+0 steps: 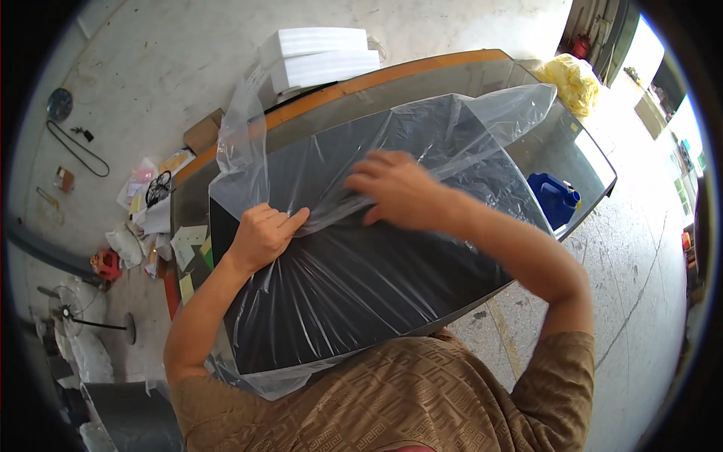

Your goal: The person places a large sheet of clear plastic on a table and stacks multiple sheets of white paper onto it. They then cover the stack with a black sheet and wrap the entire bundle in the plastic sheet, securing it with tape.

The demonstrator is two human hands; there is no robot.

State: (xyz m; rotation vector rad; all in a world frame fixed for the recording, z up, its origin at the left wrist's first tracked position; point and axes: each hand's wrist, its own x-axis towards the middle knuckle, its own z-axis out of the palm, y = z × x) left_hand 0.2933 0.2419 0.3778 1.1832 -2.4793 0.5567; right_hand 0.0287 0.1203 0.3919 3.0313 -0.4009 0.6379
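Observation:
A large dark flat panel (452, 256) lies in front of me, covered by a clear plastic sheet (324, 301). My left hand (265, 235) is closed on a gathered bunch of the sheet near the panel's left side, and taut creases fan out from it toward the near edge. To its right, my right hand (395, 188) is over the sheet with its fingers apart, slightly blurred by motion. Whether its fingertips touch the film I cannot tell. Loose film stands up at the far left and spreads past the panel's far right corner.
Beneath the panel is a glass-topped table (542, 154) with an orange far edge (384, 78). White foam blocks (324, 64) stand beyond it. On the table's right are a blue jug (553, 197) and, at the corner, a yellow plastic bag (572, 83). Papers (188, 245) lie at left.

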